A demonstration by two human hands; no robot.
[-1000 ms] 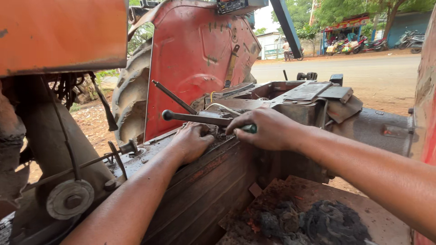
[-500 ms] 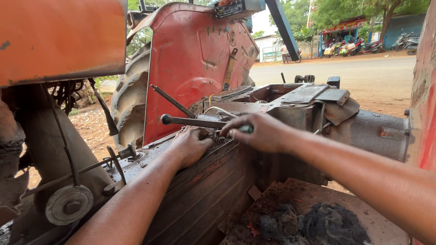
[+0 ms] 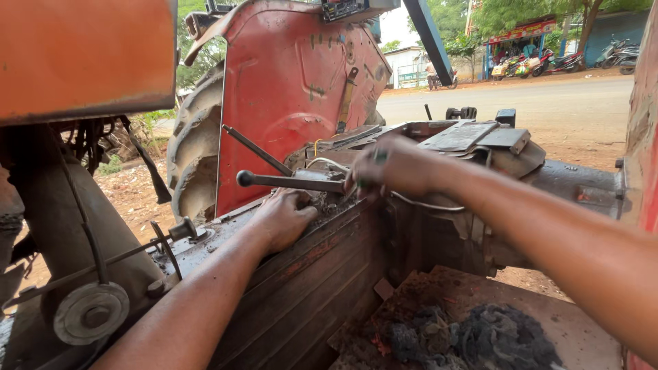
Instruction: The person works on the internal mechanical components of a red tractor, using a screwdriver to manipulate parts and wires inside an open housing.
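Rust-red and grimy, the ribbed steel side panel (image 3: 301,288) of an old tractor fills the lower middle of the view, with the large curved red metal fender (image 3: 288,103) rising behind it and the black lugged rear tyre (image 3: 195,144) to its left. The left hand (image 3: 284,218) lies palm down on the oily top edge of that panel, fingers curled loosely over small greasy fittings; its grip is half closed and rests on the metal without clearly pinching anything. Just above it runs a dark round steel lever with a ball knob (image 3: 291,181), lying nearly level, knob end pointing left. The right hand (image 3: 394,166) is closed around the lever's inner end, where a bit of green handle shows between the fingers; the grip is pressed together on it, blurred. A second thin black rod (image 3: 257,149) slants up to the left behind the lever. Below the right forearm, a flat rusty plate (image 3: 534,301) carries a heap of dark oily rags (image 3: 473,339). A grey round disc (image 3: 91,313) sits at lower left.
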